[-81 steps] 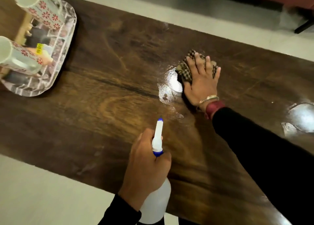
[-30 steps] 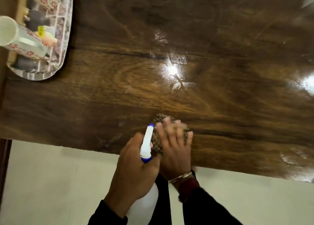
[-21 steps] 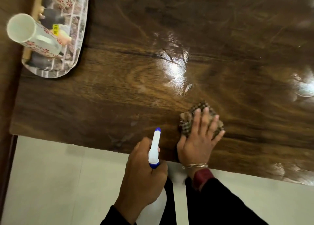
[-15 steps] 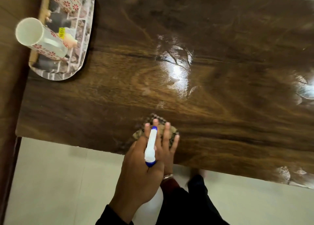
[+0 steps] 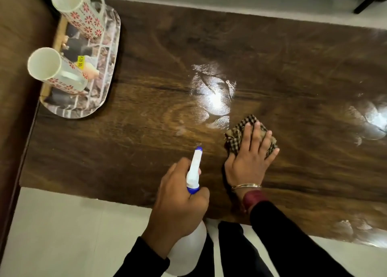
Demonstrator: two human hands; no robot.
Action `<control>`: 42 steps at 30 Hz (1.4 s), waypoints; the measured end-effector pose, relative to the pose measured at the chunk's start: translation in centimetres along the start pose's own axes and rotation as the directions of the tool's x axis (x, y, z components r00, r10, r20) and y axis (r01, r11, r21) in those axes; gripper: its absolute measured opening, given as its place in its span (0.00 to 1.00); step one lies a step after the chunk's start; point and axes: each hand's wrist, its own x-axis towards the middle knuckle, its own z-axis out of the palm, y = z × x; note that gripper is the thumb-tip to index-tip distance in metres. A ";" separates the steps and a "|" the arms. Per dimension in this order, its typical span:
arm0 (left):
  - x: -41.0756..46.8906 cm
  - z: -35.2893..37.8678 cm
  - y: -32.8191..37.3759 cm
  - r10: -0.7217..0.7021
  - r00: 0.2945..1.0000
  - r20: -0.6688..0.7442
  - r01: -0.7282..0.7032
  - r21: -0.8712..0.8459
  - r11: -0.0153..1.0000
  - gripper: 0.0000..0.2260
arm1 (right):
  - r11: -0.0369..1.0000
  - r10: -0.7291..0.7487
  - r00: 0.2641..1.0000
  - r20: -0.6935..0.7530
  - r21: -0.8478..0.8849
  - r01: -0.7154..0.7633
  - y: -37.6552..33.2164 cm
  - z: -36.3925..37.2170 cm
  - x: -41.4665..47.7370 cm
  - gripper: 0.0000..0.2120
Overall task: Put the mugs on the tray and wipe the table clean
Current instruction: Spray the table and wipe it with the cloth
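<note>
Two white mugs with red flower prints, one at the back [image 5: 81, 15] and one nearer [image 5: 55, 71], stand on a patterned oval tray [image 5: 104, 88] at the left end of the dark wooden table [image 5: 272, 52]. My right hand [image 5: 248, 159] presses flat on a checked brown cloth [image 5: 237, 135] near the table's front edge. My left hand [image 5: 181, 201] grips a white spray bottle [image 5: 193, 172] with a blue nozzle, held over the front edge. A wet, shiny patch [image 5: 211, 92] lies just beyond the cloth.
More wet streaks [image 5: 372, 121] shine at the right end of the table, and some [image 5: 354, 228] near the front right edge. Pale tiled floor [image 5: 62, 224] lies in front of the table. A brown surface [image 5: 18, 35] borders the left side.
My right hand has slid the cloth from the front edge by the bottle to the right and a little farther onto the table. The left hand still holds the spray bottle.
</note>
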 end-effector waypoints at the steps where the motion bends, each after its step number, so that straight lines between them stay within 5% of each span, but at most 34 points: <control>1: 0.4 0.3 0.3 0.006 1.000 -0.015 -0.006 -0.010 1.000 0.10 | 1.000 0.011 1.000 -0.011 -0.005 -0.011 -1.0 0.2 -0.4 0.46; 5: 2.1 1.2 2.2 0.052 0.997 -0.055 -0.053 -0.007 0.999 0.08 | 0.986 -0.164 0.985 -0.062 -0.015 0.163 -6.6 2.9 -1.5 0.38; 10: 5.0 1.3 4.8 0.052 0.998 -0.025 -0.051 0.031 0.998 0.24 | 0.879 -0.476 0.878 0.048 0.035 0.475 -6.5 2.6 0.3 0.29; 13: 6.6 1.8 5.9 0.028 0.999 -0.025 -0.026 0.071 0.997 0.10 | 0.918 -0.394 0.918 0.030 -0.031 0.395 -2.1 -0.2 5.2 0.39; 19: 9.2 2.6 8.5 0.055 0.998 -0.039 -0.053 0.058 0.997 0.08 | 0.998 -0.057 0.996 -0.068 0.011 0.058 -2.8 -3.2 14.7 0.45; 25: 12.3 3.5 10.4 0.129 0.984 -0.120 -0.127 0.025 0.992 0.14 | 0.837 -0.511 0.859 -0.008 -0.232 0.496 -6.1 1.3 9.7 0.38; 27: 13.7 3.5 11.5 0.136 0.983 -0.121 -0.131 0.054 0.990 0.15 | 0.784 -0.612 0.790 -0.042 -0.163 0.599 -4.3 -0.3 9.5 0.28; 30: 15.7 3.5 12.3 0.142 0.985 -0.101 -0.133 0.087 0.987 0.07 | 0.863 -0.503 0.864 -0.007 -0.045 0.503 -0.9 -2.9 12.1 0.35; 33: 17.2 3.6 12.9 0.141 0.981 -0.130 -0.129 0.098 0.987 0.11 | 0.957 -0.286 0.958 0.037 -0.029 0.287 1.5 -4.7 18.5 0.44; 37: 18.8 3.7 13.4 0.127 0.981 -0.144 -0.114 0.092 0.989 0.13 | 0.991 -0.129 0.991 -0.034 0.022 0.130 -3.9 -6.4 26.8 0.43; 42: 19.7 3.3 13.9 0.174 0.959 -0.224 -0.170 0.035 0.985 0.15 | 0.866 -0.489 0.872 -0.025 -0.135 0.481 -9.8 -1.5 21.8 0.34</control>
